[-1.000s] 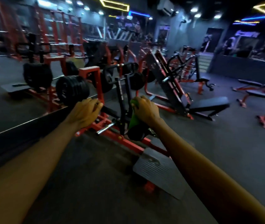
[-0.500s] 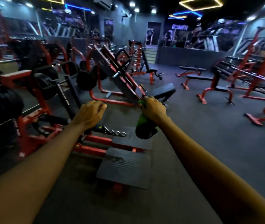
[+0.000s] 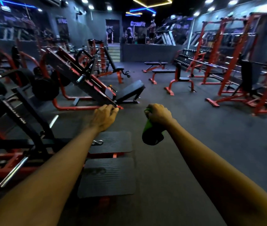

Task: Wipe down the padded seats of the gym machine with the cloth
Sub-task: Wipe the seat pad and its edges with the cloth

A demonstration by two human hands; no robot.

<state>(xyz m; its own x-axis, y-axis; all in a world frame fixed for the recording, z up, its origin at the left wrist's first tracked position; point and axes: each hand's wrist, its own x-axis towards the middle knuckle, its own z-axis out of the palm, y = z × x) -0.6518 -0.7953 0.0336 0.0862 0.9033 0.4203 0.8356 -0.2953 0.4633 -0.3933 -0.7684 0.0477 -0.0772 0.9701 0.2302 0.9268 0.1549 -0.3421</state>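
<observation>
The green cloth (image 3: 151, 136) hangs bunched below the right hand (image 3: 159, 115), whose fingers (image 3: 148, 111) are clenched around its upper end. Its dark lower edge dangles free over the rubber floor (image 3: 194, 144) and touches nothing. The left hand (image 3: 104, 117) is level with it and just apart, fingers loosely curled and released, grasping nothing.

Below the left fingers lie two ribbed foot plates (image 3: 113, 141), one behind the other, their right edges ending short of the spot beneath the cloth. To the left of those fingers stands a red-framed machine (image 3: 25, 115) with a black slanted upright and a chrome bar (image 3: 13, 172).

Just past the left fingertips is the red base corner of a leg press, whose black padded seat (image 3: 130, 91) tilts up beyond it.

Ahead and to the right of the right fingers the floor runs open. Well beyond them are a seat with an upright back (image 3: 180, 79) and a flat bench (image 3: 156, 63), with red racks (image 3: 227, 54) along the right wall.
</observation>
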